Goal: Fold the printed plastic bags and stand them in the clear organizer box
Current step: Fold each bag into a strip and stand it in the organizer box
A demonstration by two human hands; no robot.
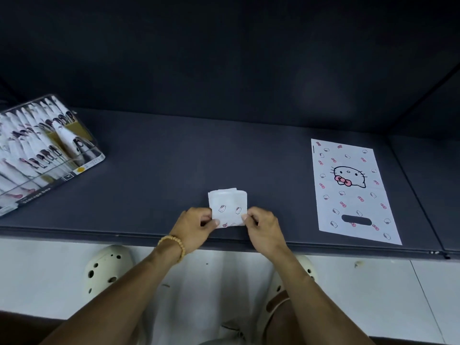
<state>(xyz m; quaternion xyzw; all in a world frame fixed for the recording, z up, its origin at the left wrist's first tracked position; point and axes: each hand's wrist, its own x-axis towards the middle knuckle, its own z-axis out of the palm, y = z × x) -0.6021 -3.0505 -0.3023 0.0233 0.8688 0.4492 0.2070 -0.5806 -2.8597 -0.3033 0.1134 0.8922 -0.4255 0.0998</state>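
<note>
A folded white printed bag (228, 204), now a small rectangle with cat faces and pink bows, lies on the dark grey table near its front edge. My left hand (196, 226) pinches its lower left corner and my right hand (261, 225) pinches its lower right corner. To the right, a flat unfolded printed bag (351, 192) with a big cat face and a cut-out handle lies on the table. The clear organizer box (82, 159) stands at the far left, packed with several folded bags standing in rows.
The dark grey table (161, 158) has open surface between the box and the folded bag, and its front edge runs just under my hands. A dark wall rises behind it. White floor and pale clogs show below.
</note>
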